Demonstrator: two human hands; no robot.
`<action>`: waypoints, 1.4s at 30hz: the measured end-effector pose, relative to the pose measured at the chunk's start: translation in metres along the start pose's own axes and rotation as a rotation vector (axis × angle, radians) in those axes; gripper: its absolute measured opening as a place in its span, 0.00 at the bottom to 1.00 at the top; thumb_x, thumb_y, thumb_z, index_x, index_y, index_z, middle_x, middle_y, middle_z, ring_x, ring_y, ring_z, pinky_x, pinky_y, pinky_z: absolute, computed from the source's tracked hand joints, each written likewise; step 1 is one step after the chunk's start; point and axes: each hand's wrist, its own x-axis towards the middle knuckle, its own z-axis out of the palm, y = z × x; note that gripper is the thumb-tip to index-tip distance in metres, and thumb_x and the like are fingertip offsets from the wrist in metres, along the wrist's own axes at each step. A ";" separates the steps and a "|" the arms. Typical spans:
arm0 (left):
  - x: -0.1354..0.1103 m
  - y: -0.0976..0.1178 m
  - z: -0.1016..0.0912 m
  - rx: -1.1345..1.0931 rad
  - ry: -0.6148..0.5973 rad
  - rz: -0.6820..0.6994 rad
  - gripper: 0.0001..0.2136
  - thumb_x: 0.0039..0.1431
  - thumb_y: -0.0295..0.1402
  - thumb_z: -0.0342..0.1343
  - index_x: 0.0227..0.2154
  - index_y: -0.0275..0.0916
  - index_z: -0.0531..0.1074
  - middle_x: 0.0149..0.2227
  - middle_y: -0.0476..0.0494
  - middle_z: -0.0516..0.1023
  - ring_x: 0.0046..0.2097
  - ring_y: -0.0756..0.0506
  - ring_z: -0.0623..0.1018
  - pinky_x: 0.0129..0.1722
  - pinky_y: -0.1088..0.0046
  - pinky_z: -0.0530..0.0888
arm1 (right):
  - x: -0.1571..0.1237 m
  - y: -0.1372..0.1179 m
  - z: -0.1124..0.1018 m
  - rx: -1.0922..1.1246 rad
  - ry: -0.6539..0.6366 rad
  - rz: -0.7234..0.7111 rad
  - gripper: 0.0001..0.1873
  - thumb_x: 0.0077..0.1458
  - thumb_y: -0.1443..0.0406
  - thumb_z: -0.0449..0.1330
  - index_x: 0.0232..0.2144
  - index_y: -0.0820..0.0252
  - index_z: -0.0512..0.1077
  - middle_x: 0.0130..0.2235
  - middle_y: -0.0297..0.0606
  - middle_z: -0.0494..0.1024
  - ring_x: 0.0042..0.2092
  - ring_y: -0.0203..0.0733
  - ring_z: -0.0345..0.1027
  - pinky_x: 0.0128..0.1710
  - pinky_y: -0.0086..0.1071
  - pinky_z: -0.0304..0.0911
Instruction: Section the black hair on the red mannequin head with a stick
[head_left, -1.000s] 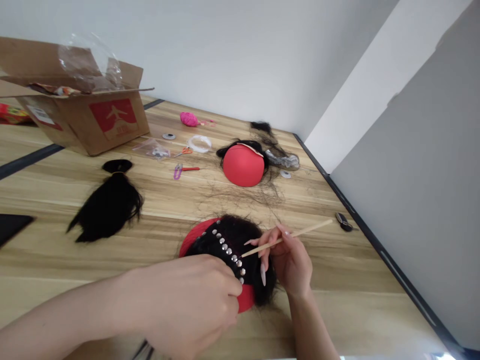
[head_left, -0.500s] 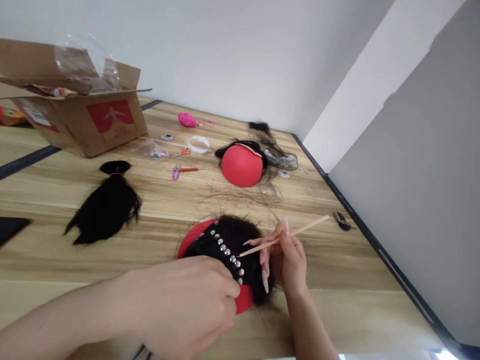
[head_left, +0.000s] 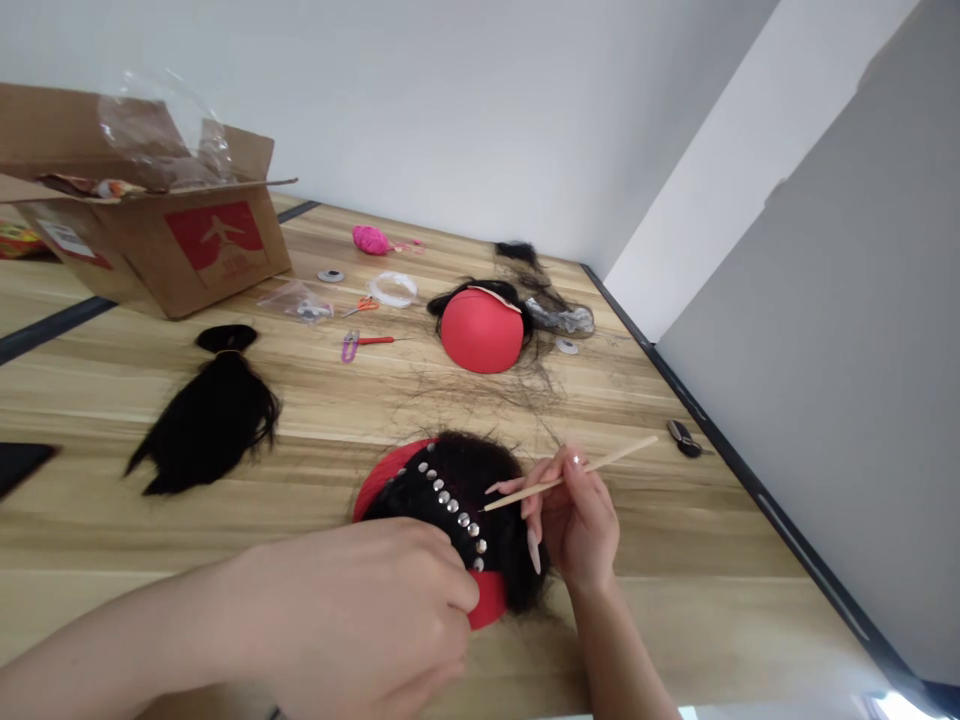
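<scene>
A red dome-shaped form [head_left: 489, 600] lies in front of me, mostly covered by black hair [head_left: 469, 465]. A line of round silver studs [head_left: 453, 505] runs across the dark covering. My left hand [head_left: 375, 610] is closed at the near side of the form, its fingertips hidden behind the knuckles. Between the thumb and fingers of my right hand [head_left: 577, 515] is a thin wooden-handled hook needle [head_left: 536, 488], with its dark fine tip at the hair just right of the studs. The exact shape of that tip is too small to tell.
Beyond stands another red dome [head_left: 482, 332] with dark hair. A hair bundle [head_left: 214, 425] lies left, near an open cardboard box [head_left: 217, 250]. Orange scissors [head_left: 363, 306], purple snips [head_left: 350, 346], a red-handled tool [head_left: 375, 340] and pink yarn [head_left: 371, 239] lie about.
The view has shifted very slightly. My right hand and the needle have moved only a little, with the tip still at the hair beside the studs. My left hand stays in place.
</scene>
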 end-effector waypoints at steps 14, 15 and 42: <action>-0.001 -0.006 0.007 -0.128 -0.001 0.109 0.09 0.52 0.29 0.61 0.19 0.39 0.69 0.21 0.51 0.73 0.23 0.49 0.67 0.27 0.70 0.69 | 0.009 0.001 -0.011 0.057 0.197 -0.024 0.13 0.53 0.56 0.67 0.26 0.58 0.72 0.22 0.34 0.79 0.18 0.36 0.70 0.20 0.30 0.70; 0.000 -0.005 0.007 -0.121 -0.015 0.108 0.09 0.52 0.29 0.61 0.19 0.39 0.69 0.21 0.51 0.73 0.23 0.49 0.67 0.27 0.70 0.69 | 0.010 0.001 -0.013 0.064 0.227 -0.030 0.13 0.53 0.56 0.67 0.26 0.58 0.72 0.22 0.33 0.79 0.19 0.36 0.70 0.23 0.30 0.72; 0.004 -0.006 0.006 -0.131 -0.058 0.078 0.11 0.52 0.29 0.62 0.18 0.37 0.68 0.21 0.50 0.73 0.23 0.49 0.66 0.26 0.69 0.67 | -0.006 0.009 0.003 -0.659 -0.237 -0.309 0.06 0.58 0.69 0.64 0.30 0.54 0.76 0.46 0.39 0.83 0.54 0.48 0.73 0.58 0.47 0.62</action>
